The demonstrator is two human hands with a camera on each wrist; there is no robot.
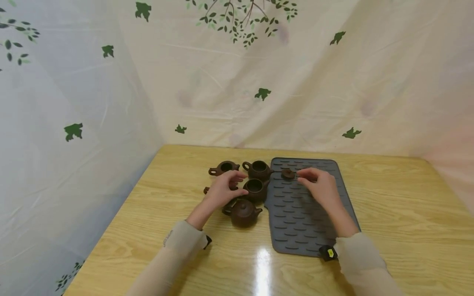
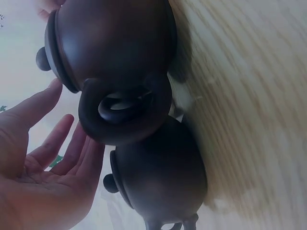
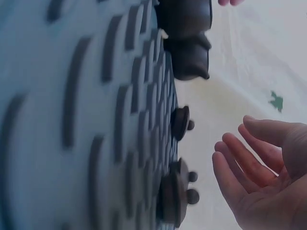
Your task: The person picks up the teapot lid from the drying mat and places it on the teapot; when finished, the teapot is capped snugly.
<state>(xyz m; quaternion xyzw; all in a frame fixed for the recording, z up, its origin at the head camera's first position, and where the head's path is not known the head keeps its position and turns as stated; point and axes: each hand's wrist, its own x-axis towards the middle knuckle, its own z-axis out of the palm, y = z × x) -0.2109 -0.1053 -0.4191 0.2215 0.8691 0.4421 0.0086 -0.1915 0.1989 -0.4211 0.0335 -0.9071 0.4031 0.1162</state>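
Note:
Several dark brown teapots stand grouped left of a grey ridged mat (image 1: 296, 213). The front teapot (image 1: 244, 216) has its lid on; the back-left teapot (image 1: 226, 167), back-right teapot (image 1: 258, 170) and middle-right teapot (image 1: 255, 190) show open mouths. Over the group hovers my left hand (image 1: 222, 190), thumb and fingers spread, mostly covering another teapot; in the left wrist view that hand is beside a lidded teapot (image 2: 115, 43). My right hand (image 1: 321, 185) is above the mat with loosely bent fingers, close to a small lid (image 1: 288, 174). The right wrist view shows it apart from the lids (image 3: 173, 199).
The mat lies on a wooden table (image 1: 148, 230), its left edge right beside the teapots. Behind the table hangs a pale curtain (image 1: 229, 102) printed with green birds and leaves. A black strap device (image 1: 328, 253) sits at my right wrist.

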